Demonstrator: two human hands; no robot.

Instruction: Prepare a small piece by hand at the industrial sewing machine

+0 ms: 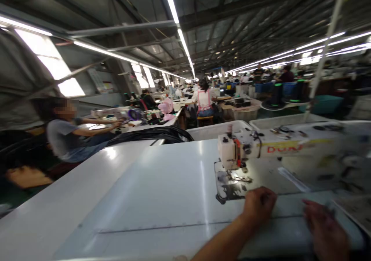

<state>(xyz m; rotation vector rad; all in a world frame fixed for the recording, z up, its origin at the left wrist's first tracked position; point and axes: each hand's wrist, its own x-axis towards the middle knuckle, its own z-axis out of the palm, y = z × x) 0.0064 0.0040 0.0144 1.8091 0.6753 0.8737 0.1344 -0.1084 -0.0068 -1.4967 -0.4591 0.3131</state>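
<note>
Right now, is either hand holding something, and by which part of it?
It cannot be told: the left hand is curled, the right hand is blurred, and no held thing shows clearly.

Dark beamed roof [208,6], glowing strip lights [170,2], bright windows [50,62] at left, pale slanting post [327,41] at right

On the arm of my sewing machine [307,133], which stands toward the right end of the table [162,187], I can read the start of a brand in red letters [285,149] beside a yellow stripe [317,142]: "DU", with the letters after it too smeared to make out. The papers [97,80] hung on the wall [116,99] past the table's far left are too small and blurred for me to read.
</note>
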